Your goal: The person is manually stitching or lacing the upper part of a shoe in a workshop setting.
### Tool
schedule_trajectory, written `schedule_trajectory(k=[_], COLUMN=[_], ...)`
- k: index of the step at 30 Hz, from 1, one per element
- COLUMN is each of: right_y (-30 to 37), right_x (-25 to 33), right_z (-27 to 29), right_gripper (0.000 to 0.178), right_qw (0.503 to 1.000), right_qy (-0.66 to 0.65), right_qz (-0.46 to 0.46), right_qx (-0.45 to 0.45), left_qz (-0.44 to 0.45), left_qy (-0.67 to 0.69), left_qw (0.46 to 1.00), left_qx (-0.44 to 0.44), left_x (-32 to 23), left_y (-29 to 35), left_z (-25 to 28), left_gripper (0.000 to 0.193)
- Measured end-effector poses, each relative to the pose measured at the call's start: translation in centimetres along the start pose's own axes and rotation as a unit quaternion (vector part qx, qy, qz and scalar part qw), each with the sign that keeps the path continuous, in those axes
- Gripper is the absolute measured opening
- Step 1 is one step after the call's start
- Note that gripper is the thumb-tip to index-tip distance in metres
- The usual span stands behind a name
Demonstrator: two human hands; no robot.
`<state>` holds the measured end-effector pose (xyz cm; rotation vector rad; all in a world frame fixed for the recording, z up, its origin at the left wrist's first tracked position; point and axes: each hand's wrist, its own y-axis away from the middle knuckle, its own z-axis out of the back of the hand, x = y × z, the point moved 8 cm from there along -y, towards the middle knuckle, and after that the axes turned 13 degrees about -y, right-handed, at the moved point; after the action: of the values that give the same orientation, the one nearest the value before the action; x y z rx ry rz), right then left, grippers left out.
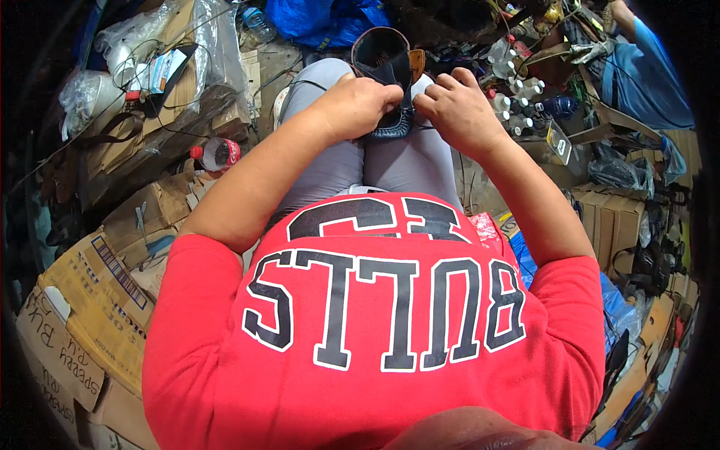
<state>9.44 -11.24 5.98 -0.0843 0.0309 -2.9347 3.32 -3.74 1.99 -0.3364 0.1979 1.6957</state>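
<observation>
A dark leather shoe or boot (381, 56) rests upright between my knees, its rounded opening facing away from me. A tan leather piece (417, 64) stands out along its right side, and the stitched-looking black end (391, 126) lies nearest me. Closed on the left edge of the shoe is my left hand (360, 105), its thumb and fingertips pressed together. My right hand (461, 111) is just right of the shoe, fingers curled in and fingertips close to its edge. Whatever those right fingertips pinch is hidden.
A red-capped bottle (220, 154) lies left of my legs, near cardboard boxes (97, 292). Several small white-capped bottles (521, 97) stand on the right. A blue plastic sheet (322, 19) is at the far side. Another person's blue-clothed limb (649, 79) is at far right.
</observation>
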Motion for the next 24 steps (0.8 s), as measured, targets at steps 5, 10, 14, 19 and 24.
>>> schedule_trajectory(k=[5,10,14,19,24], right_y=[0.6,7.6,9.0,-0.8,2.1], right_x=[-0.5,-9.5,-12.7,-3.3,-0.6], right_z=[-0.7,-2.4,-0.6,4.9,0.4], right_gripper=[0.011,0.006,0.019,0.017,0.019], right_qw=[0.998,0.981,0.682,0.49,0.738], right_qy=[-0.066,-0.108,-0.629,-0.835,-0.665], right_qz=[0.004,-0.155,-0.289,0.005,-0.097], right_qx=[-0.006,-0.04,-0.236,-0.251,0.051], left_qz=[-0.009,0.098,0.184,-0.096,0.009], left_qy=[-0.111,-0.148,0.131,0.529,0.175], left_qw=[0.993,0.978,0.955,0.829,0.984], left_qx=[-0.037,-0.105,-0.193,-0.155,0.001], left_x=[-1.0,5.0,7.4,-2.9,-1.7], left_y=[2.2,8.6,10.2,3.2,6.8], left_z=[2.1,5.6,9.7,9.7,5.3], left_gripper=[0.011,0.013,0.007,0.003,0.005])
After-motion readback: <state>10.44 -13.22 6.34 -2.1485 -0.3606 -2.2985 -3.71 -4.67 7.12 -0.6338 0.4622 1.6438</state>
